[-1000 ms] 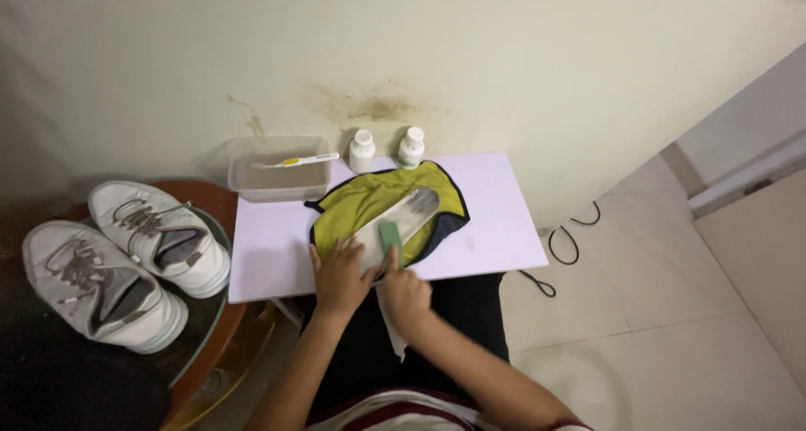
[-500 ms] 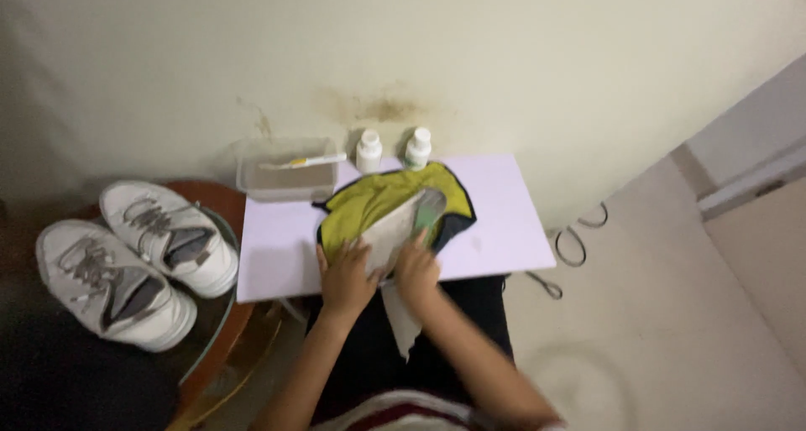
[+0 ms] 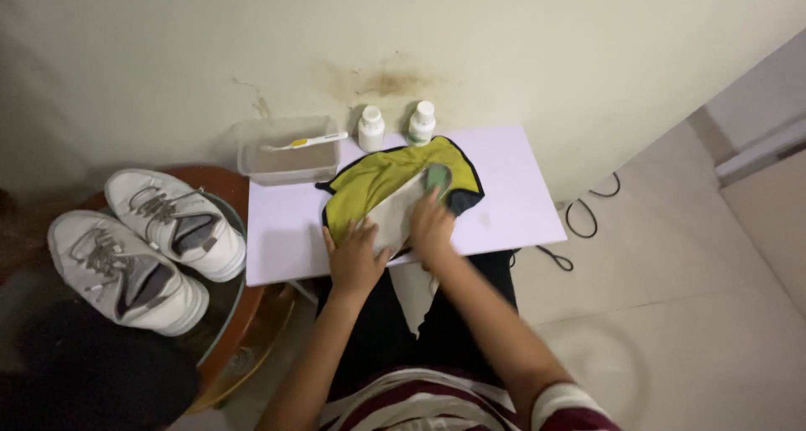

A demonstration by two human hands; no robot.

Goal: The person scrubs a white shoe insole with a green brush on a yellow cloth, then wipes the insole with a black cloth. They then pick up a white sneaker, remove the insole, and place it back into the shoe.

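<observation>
A yellow-green cloth with a dark edge (image 3: 369, 183) lies spread on the small pale lilac table (image 3: 520, 188). A pale grey shoe insole (image 3: 395, 213) lies across it and hangs over the near table edge. My left hand (image 3: 354, 259) presses flat on the insole's near part at the table edge. My right hand (image 3: 431, 224) grips a small green sponge (image 3: 437, 177) and holds it against the insole's far end.
A clear plastic tub (image 3: 290, 156) with a toothbrush (image 3: 304, 141) across it stands at the table's far left. Two white bottles (image 3: 371, 129) (image 3: 421, 122) stand by the stained wall. Two white sneakers (image 3: 126, 242) rest on a round glass-topped stand at left. A black cable (image 3: 588, 208) lies on the floor.
My right hand has slid the sponge along the insole toward its far end. My left hand stays pressed on the insole's near part.
</observation>
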